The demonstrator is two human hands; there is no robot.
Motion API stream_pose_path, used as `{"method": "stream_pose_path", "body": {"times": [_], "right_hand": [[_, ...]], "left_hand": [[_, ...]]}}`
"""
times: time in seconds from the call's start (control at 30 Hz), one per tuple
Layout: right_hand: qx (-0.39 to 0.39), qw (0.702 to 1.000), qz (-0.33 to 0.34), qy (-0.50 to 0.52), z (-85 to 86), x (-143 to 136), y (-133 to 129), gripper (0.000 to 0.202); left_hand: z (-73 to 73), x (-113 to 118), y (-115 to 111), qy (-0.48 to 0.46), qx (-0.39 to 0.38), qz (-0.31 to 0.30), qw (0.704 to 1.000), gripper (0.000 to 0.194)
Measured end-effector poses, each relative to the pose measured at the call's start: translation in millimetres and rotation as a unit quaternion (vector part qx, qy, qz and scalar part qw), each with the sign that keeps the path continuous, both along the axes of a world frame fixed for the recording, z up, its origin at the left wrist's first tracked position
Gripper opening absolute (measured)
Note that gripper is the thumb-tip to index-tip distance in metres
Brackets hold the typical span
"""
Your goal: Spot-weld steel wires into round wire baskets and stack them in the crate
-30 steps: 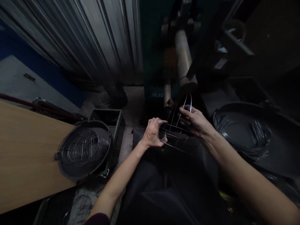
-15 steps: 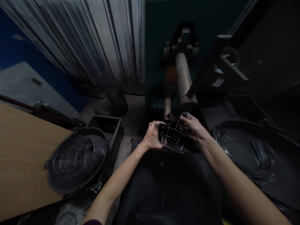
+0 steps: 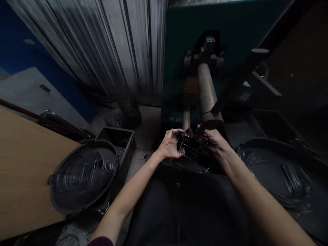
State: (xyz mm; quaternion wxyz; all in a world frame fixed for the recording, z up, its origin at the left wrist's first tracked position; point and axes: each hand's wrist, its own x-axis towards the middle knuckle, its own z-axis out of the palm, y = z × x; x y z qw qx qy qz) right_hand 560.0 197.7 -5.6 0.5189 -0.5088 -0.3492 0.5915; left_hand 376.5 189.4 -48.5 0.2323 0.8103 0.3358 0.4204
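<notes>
A small wire frame [image 3: 195, 154] of curved rings and crossing rods sits between my hands, just above my dark-clad lap. My left hand [image 3: 169, 145] grips its left side, thumb below and fingers on top. At the upper right of the frame, my right hand [image 3: 213, 139] has its fingers closed in a pinch; what lies in them is hidden in shadow. Right behind my hands are the ends of the machine's two arms, a thick upper cylinder [image 3: 207, 89] and a thinner lower one [image 3: 186, 118].
On the left, a round dark tray [image 3: 57, 198] holds wire rings, beside a black plastic crate [image 3: 133, 135]. To the right, another round tray [image 3: 266, 167] holds bent wire pieces. A green machine body [image 3: 176, 41] stands ahead, and a wooden board [image 3: 30, 171] is at far left.
The wire frame has turned and tilted, and the bright rod that stood up at my right fingers no longer shows. Both hands sit slightly further right in the view, which has shifted a little.
</notes>
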Motion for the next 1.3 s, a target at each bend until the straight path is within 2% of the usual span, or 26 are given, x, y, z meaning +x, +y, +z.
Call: {"method": "stream_pose_path", "body": {"times": [0.13, 0.27, 0.33, 0.43, 0.5, 0.63, 0.77, 1.0, 1.3], "right_hand": [[0.016, 1.000, 0.004, -0.006, -4.7, 0.5, 2.8, 0.048], [0.033, 0.999, -0.020, -0.004, -7.3, -0.3, 2.5, 0.044], [0.027, 0.998, -0.058, 0.003, -6.8, -0.2, 2.3, 0.042], [-0.010, 0.988, -0.152, 0.024, -3.3, 2.2, 2.1, 0.033], [-0.030, 0.983, -0.176, 0.030, -0.1, 5.0, 1.0, 0.026], [-0.017, 0.994, -0.106, 0.011, 5.1, 9.7, -2.9, 0.028], [0.015, 0.998, -0.065, -0.001, 7.6, 6.9, -4.7, 0.036], [0.036, 0.998, -0.043, -0.007, 7.2, -8.2, -0.2, 0.037], [0.041, 0.998, -0.053, 0.000, 0.0, -13.7, 9.5, 0.036]], "left_hand": [[6.1, -1.5, 1.2, 0.030, -0.007, -0.001, 1.000, 0.065], [2.2, -2.6, 3.6, 0.017, 0.013, -0.009, 1.000, 0.065], [-2.3, -2.1, 5.9, -0.004, 0.016, -0.016, 1.000, 0.068], [-7.8, -0.4, 7.9, -0.019, 0.001, -0.024, 1.000, 0.073], [-10.2, 0.2, 7.5, -0.022, -0.008, -0.024, 0.999, 0.074], [-16.2, -1.1, 5.2, -0.024, -0.026, -0.030, 0.999, 0.075], [-24.7, -3.9, 5.0, -0.050, -0.037, -0.023, 0.998, 0.077], [-32.9, -9.2, 9.6, -0.116, -0.033, -0.017, 0.993, 0.076], [-28.2, -14.1, 17.2, -0.111, -0.027, 0.000, 0.993, 0.078]]}}
